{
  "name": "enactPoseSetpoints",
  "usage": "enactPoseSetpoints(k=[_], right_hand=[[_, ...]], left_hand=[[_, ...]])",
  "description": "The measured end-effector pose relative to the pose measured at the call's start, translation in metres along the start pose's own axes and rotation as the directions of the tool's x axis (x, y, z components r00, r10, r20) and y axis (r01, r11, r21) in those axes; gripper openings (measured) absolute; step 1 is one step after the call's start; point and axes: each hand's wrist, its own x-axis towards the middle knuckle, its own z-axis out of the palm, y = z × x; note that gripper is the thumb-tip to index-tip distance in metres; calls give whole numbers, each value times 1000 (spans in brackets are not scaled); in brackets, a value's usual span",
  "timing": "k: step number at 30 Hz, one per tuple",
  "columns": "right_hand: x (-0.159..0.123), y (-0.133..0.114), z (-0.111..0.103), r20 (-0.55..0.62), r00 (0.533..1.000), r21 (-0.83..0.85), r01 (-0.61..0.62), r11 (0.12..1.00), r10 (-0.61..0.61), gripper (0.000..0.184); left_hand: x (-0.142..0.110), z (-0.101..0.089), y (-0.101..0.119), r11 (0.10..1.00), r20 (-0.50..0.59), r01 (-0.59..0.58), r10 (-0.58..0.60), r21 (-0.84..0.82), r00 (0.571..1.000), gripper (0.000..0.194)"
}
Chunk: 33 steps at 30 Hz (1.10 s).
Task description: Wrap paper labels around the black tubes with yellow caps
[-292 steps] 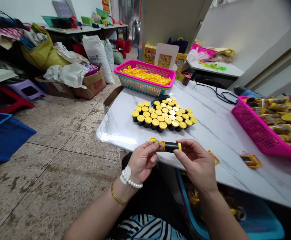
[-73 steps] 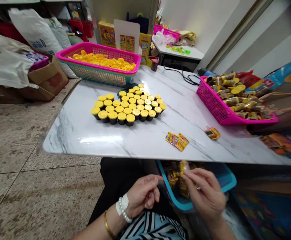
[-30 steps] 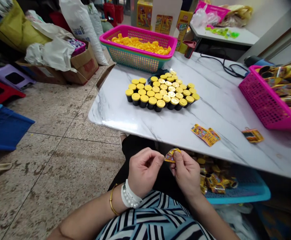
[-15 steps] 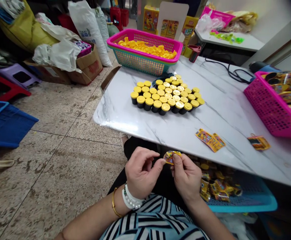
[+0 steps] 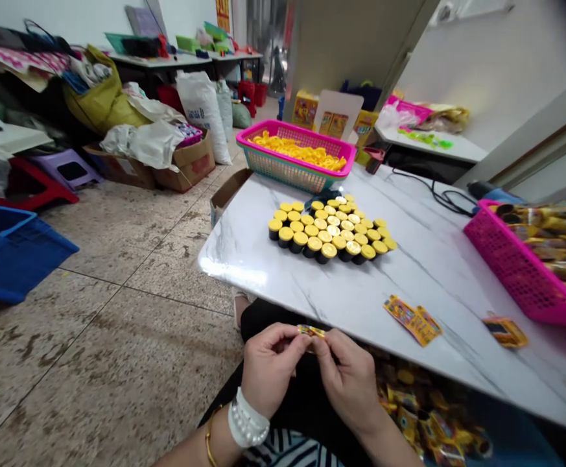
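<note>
White walls (image 5: 496,84) stand over a stained, speckled floor (image 5: 166,350) and purple stool (image 5: 53,165).

Left hand (image 5: 269,373): wide white wristband (image 5: 244,401), string of round, pearl-like white beads (image 5: 250,433), then one thin gold-coloured bangle (image 5: 208,442). Top (image 5: 287,451) boldly striped in light blue, black and white. Trousers (image 5: 263,316), from where I stand, plain black.

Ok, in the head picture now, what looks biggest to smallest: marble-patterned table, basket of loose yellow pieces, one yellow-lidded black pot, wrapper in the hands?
1. Marble-patterned table
2. Basket of loose yellow pieces
3. One yellow-lidded black pot, held wrapper: too alike to rank; the wrapper is nearer the camera.
</note>
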Motion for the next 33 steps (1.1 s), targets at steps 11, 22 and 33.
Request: enactPoseSetpoints(k=[11,22,33], right_hand=[[125,14,-4,-222,974,-718,-196,668,48,32],[62,-16,-23,-156,933,492,-211,845,324,39],[41,-5,-36,-76,901,507,-335,795,428,22]], left_hand=[[28,-13,29,865,145,357,-327,-353,934,43],[41,-8,38,767,179,391,-350,-509,919,39],[47,7,39,554,382,543,-387,-632,839,20]])
